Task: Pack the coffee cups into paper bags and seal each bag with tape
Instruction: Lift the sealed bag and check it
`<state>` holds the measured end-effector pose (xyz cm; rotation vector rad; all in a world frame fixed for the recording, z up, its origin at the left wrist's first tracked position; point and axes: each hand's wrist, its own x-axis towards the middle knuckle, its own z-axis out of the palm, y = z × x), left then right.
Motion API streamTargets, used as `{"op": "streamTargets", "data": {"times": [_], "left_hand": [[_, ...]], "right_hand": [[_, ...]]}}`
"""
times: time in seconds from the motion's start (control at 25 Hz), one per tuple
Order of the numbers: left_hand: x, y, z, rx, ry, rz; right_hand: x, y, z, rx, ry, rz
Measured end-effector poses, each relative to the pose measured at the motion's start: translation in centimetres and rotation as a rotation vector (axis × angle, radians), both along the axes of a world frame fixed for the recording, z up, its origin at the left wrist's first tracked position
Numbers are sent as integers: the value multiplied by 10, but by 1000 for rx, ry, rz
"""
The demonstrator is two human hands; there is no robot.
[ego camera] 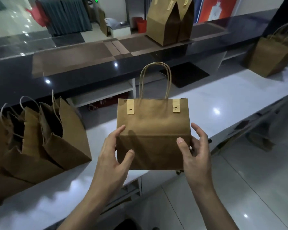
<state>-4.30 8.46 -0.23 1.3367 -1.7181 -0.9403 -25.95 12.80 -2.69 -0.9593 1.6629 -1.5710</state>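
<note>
Head view: taped-shut brown kraft paper bag (152, 130) held at near edge of white counter (206, 100), left hand (113, 156) and right hand (194, 156) clamping its lower sides; likely light, crushable, so support the base.

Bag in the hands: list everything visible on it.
The paper bag is brown kraft paper, upright, top closed flat. Two twisted paper handles stand up from it. Two pale tape strips, each with a small smiley mark, sit at the top edge near its corners. A crease crosses the front. The left hand and right hand grip its lower sides, thumbs on the front.
</note>
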Motion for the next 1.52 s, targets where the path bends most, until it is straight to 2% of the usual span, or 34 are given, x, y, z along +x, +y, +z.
{"op": "streamTargets", "data": {"times": [0.36,0.68,0.96,1.12,1.28,1.52], "left_hand": [[-13,-110,32,-115,0,88],[-35,-205,77,-240,13,78],[-68,-280,101,-343,-36,123],[-94,-331,100,-337,-52,188],[-113,-385,93,-253,-90,217],[-134,-444,79,-219,-93,228]], "right_hand": [[-10,-109,35,-136,52,62],[-24,-194,80,-291,22,26],[-55,-270,102,-367,-21,103],[-78,-317,106,-401,-29,161],[-93,-360,102,-416,-47,220],[-105,-397,80,-370,-70,298]]}}
